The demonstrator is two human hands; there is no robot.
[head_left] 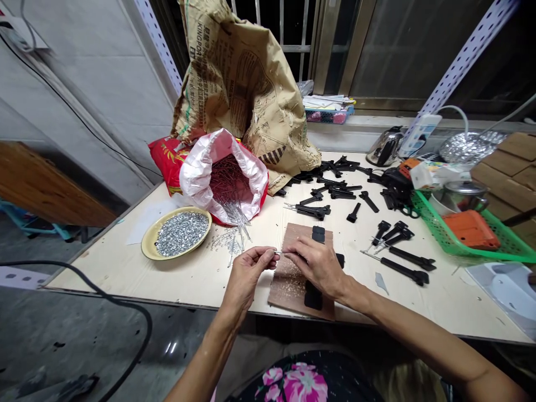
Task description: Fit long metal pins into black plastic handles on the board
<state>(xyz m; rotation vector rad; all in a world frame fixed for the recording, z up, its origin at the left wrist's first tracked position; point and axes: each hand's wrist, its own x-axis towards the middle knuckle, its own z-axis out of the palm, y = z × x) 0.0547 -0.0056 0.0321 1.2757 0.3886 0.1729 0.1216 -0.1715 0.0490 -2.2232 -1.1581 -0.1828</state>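
Observation:
My left hand (249,273) pinches a thin metal pin (280,253) between thumb and fingertips, above the near left of a wooden board (288,285) dusted with pale shavings. The pin's far end disappears at the fingers of my right hand (316,265), which is bent over the board. A black plastic part (340,260) sticks out beyond that hand, and whether the hand grips it is hidden. Other black pieces (318,234) lie on the board. Loose pins (238,237) spill onto the table left of the board.
A red sack of pins (221,181) and a yellow plate of small metal bits (181,234) stand at the table's left. Several black tool-like parts (335,192) cover the middle. A green basket (460,229) sits at the right. A brown paper sack (247,84) rises behind.

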